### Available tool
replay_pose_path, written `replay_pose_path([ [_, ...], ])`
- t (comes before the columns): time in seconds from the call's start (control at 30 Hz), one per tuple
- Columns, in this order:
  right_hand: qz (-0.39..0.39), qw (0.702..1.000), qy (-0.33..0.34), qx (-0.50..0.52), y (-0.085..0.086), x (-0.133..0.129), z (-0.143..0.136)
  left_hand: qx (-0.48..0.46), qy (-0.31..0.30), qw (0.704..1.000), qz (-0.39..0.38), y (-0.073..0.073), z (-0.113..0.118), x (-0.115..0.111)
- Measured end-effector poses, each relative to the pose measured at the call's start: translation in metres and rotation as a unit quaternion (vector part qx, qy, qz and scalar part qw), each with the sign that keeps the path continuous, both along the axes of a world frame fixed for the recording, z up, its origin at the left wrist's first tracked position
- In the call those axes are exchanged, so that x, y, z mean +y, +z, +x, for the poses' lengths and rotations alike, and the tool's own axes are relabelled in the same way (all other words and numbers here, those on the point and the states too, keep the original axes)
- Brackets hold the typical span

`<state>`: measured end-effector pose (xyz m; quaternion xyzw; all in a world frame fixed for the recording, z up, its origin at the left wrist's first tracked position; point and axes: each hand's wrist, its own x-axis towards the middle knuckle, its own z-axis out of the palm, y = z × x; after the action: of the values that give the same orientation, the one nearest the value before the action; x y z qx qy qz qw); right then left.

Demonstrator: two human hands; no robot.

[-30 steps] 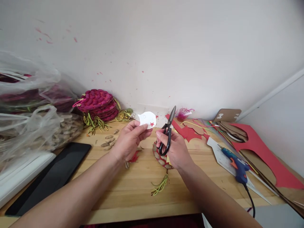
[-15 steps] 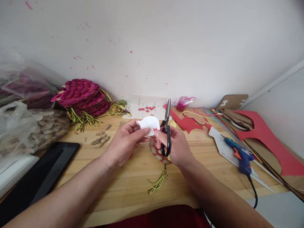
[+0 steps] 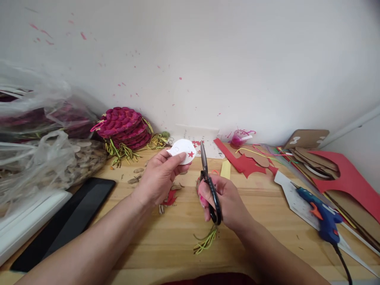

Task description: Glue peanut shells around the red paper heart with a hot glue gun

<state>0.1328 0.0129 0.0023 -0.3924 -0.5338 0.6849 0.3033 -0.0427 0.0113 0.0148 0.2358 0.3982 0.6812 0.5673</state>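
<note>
Between thumb and fingers, my left hand (image 3: 158, 176) pinches a white rounded paper cutout (image 3: 179, 148) bearing a small red star (image 3: 190, 154). My right hand (image 3: 227, 200) is wrapped round black-handled scissors (image 3: 204, 158), whose blades point up and look shut. Beneath that hand, a tassel of green and brown yarn (image 3: 207, 240) lies on the wooden table; the round piece it belongs to is mostly covered. Red paper scraps (image 3: 170, 197) lie below my left hand. Behind the cutout, more small red stars (image 3: 196, 143) rest on a white sheet (image 3: 218, 150).
A blue glue gun (image 3: 322, 213) lies on white card at right, near red paper (image 3: 353, 178) and cardboard pieces. Purple seed-covered craft pieces (image 3: 121, 126) are stacked at back left. Plastic bags (image 3: 59, 138) and a black tablet-like slab (image 3: 74, 213) occupy the left. A pink cup (image 3: 236, 140) stands by the wall.
My right hand, with the scissors, has moved down and away from the paper cutout. The left hand still holds the cutout, and the whole view has shifted somewhat.
</note>
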Motion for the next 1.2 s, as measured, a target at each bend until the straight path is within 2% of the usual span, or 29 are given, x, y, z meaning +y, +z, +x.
replay_pose_path([
  [0.17, 0.061, 0.997, 0.026, -0.037, -0.0006, -0.0025, 0.0046, -0.016, 0.017, 0.999, 0.022, 0.0028, -0.0029, 0.0007],
  [0.33, 0.076, 0.993, 0.015, -0.087, -0.0028, -0.0054, 0.0007, -0.037, 0.044, 0.998, 0.032, 0.003, -0.0029, 0.0013],
  [0.63, 0.081, 0.992, 0.002, -0.094, -0.0088, -0.0067, -0.0011, -0.059, 0.043, 0.997, 0.032, 0.0042, -0.0015, 0.0004],
  [1.2, 0.05, 0.992, 0.008, -0.115, -0.0072, -0.0068, -0.0022, -0.049, 0.035, 0.998, 0.025, 0.0043, -0.0035, 0.0],
])
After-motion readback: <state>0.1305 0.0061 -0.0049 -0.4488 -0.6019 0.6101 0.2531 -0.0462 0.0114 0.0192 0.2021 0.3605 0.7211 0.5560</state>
